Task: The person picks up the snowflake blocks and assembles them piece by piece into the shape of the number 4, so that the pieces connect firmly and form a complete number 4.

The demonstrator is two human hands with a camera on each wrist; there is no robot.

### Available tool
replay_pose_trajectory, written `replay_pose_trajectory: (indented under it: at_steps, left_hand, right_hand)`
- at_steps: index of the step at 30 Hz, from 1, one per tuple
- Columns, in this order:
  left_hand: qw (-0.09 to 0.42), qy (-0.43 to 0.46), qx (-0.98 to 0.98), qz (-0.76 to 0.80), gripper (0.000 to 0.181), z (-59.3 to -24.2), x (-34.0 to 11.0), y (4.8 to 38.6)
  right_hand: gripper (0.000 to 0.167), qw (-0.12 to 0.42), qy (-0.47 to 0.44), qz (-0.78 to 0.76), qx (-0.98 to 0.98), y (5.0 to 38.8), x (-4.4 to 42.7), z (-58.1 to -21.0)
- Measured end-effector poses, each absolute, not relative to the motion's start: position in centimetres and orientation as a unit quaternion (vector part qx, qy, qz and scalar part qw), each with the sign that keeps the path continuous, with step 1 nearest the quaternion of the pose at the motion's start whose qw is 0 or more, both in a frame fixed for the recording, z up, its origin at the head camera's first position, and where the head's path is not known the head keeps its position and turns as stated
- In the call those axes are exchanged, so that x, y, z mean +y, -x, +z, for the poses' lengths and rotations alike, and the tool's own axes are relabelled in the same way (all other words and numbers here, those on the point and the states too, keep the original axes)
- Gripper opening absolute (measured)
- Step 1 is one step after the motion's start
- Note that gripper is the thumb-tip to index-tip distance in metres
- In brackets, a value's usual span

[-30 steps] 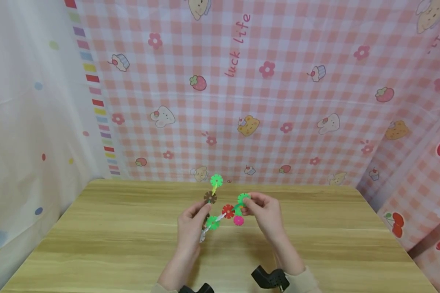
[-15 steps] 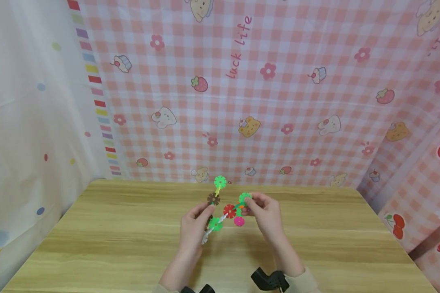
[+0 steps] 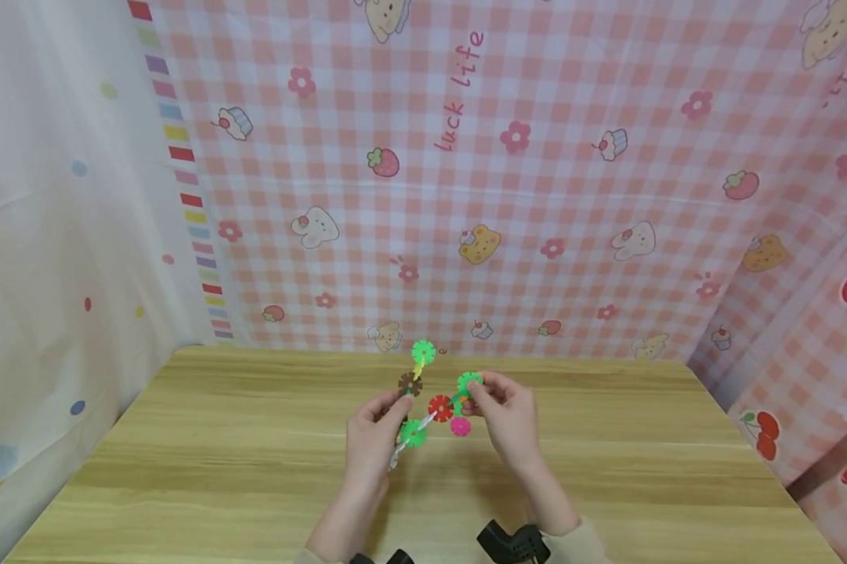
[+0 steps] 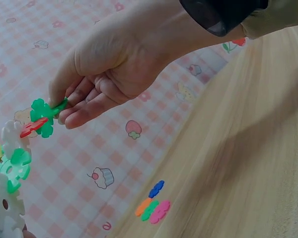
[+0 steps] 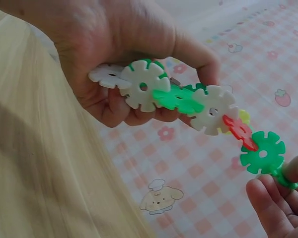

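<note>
Head view: a chain of notched plastic discs [image 3: 440, 408] hangs in the air above the table [image 3: 254, 470], held between two bare hands. From the right wrist camera its near run reads white, white, green, white, red, green, ending in another green disc [image 3: 469, 382] seen nearly edge-on. That last piece is clamped between the thumb and fingers of the right hand [image 3: 513, 415].

The left hand [image 3: 374, 439] has its fingers curled around the other end of the chain, the white discs lying along them and its thumb stretched forward. Above that hand, in the head view, rises a second row — a brown disc [image 3: 410, 384], a yellow disc [image 3: 419, 368] turned edge-on, and a bright green disc [image 3: 423, 352] at the tip. Where the two rows join is hidden by the left hand.

Beyond the grip, a pink piece [image 4: 160, 212], a green piece [image 4: 149, 211], an orange piece [image 4: 142, 207] and a blue piece [image 4: 156, 189] lie bunched together on the table.

Each wrist carries a black device [image 3: 515, 542], and a beige sleeve [image 3: 578, 542] covers the right forearm. Behind the table hangs a pink checked cloth [image 3: 571, 196] with cartoon prints — a white dotted cloth [image 3: 42, 235] is to its left.
</note>
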State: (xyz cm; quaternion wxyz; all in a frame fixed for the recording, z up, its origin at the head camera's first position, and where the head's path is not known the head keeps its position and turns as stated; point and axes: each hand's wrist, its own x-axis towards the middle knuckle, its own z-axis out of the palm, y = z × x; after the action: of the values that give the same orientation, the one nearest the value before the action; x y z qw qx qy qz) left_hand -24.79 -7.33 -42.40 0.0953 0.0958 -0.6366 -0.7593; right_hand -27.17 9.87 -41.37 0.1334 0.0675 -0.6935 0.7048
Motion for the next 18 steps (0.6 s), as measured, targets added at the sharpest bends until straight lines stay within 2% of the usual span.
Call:
replay_pose_trajectory:
  at_steps: [5,12,18]
  left_hand:
    - [0.100,-0.094,-0.639,-0.756,0.030,-42.29,-7.36,24.68]
    - [0.075,-0.078,-0.638,-0.762,0.031,-42.13,-7.64,24.79]
    - [0.062,-0.071,-0.645,-0.758,0.042,-42.29,-8.03,24.88]
  right_hand:
    - [0.012,0.134,-0.064,0.705,-0.694,27.22,9.87,-41.44]
    - [0.012,0.101,-0.041,0.718,-0.688,27.37,10.53,-41.14]
    - [0.013,0.082,-0.027,0.735,-0.673,27.45,10.58,-41.21]
